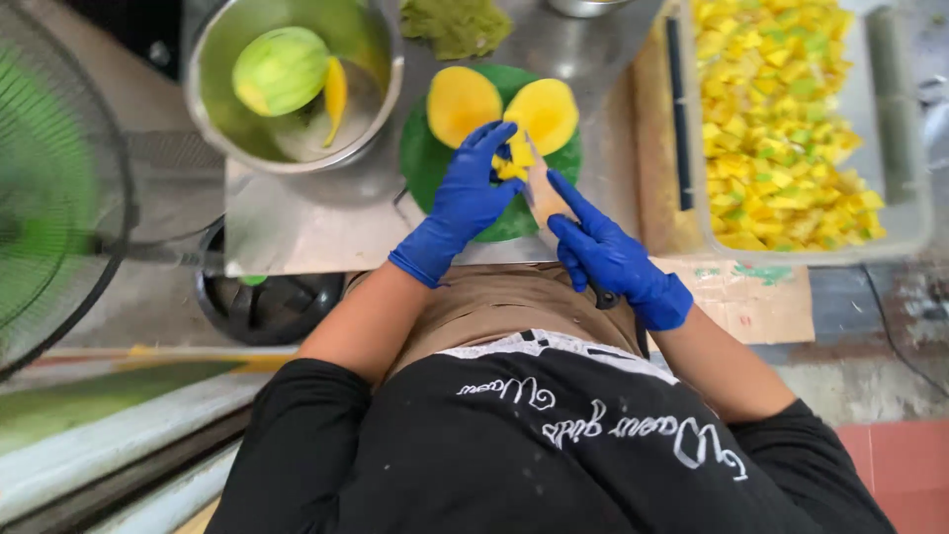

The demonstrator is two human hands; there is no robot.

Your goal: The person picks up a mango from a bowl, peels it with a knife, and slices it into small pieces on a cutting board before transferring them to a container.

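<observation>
The left hand (463,203), in a blue rubber glove, reaches over the round green cutting board (427,163) on the steel counter (297,222). Its fingers curl down onto a small heap of yellow mango pieces (514,163) in the middle of the board, so the grip is pressed on the fruit rather than wrapped around it.

The right hand (611,259), gloved the same way, has its grip clenched round the dark handle of a broad-bladed knife (542,188). The pale blade runs up and to the left from the hand, its forefinger laid along the back, and its tip lies among the mango pieces just beside the left fingertips.

Two yellow mango halves (463,101), cut face up, lie side by side at the far edge of the board, touching the heap.

To the left stands a round steel bowl (213,59) holding a peeled greenish mango (280,69) and a yellow slice. To the right, a clear rectangular plastic tub (914,213) is filled with diced yellow mango. A green fan guard (49,198) shows at the left edge.
</observation>
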